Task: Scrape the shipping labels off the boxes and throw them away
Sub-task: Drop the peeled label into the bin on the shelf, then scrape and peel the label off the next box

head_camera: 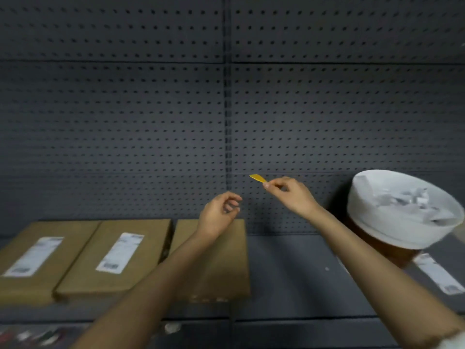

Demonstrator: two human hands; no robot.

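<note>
Three flat cardboard boxes lie side by side on the dark shelf. The left box (22,250) and the middle box (141,238) each carry a white shipping label (120,251). The right box (226,258) shows bare cardboard where my left forearm does not cover it. My right hand (289,193) is raised in front of the pegboard, pinching a small yellow scraper (257,178) whose blade points left. My left hand (221,210) hovers above the right box with curled fingers, holding nothing I can see.
A bin lined with a white bag (392,222) stands at the right, with crumpled white paper inside. A loose white label (439,273) lies on the shelf (297,278) beside the bin. A dark pegboard wall (226,96) rises behind the shelf.
</note>
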